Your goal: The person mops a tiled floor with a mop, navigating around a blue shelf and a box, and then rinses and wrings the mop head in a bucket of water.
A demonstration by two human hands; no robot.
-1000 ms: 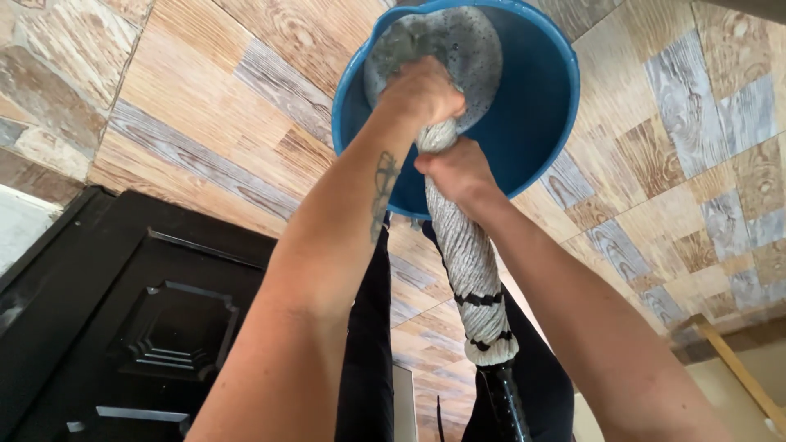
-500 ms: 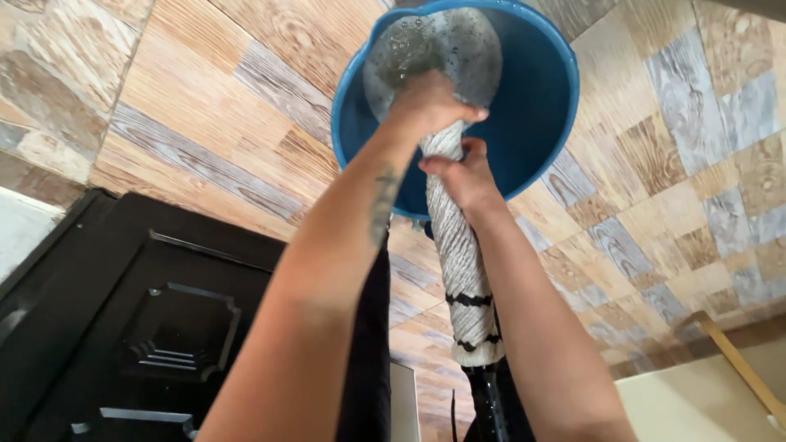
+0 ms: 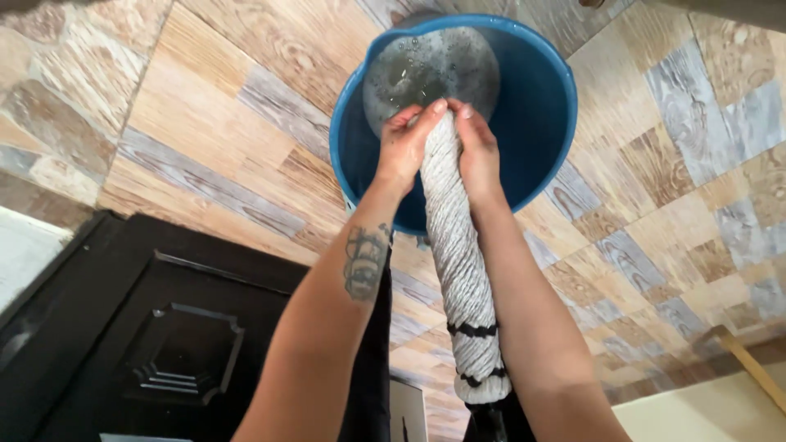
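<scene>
Hands first: I see my left hand (image 3: 403, 147) and right hand (image 3: 477, 151) pressed in from either side, squeezing the twisted grey mop head (image 3: 458, 254) between them. Its strands run from the handle end near my legs up over the blue bucket (image 3: 540, 106), which stands on the wood-patterned floor (image 3: 205, 106) with soapy water (image 3: 430, 69) in it. A black door (image 3: 147, 327) lies lower left.

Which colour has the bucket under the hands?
The bucket is blue, with grey foamy water inside; the head view shows it clearly.
</scene>
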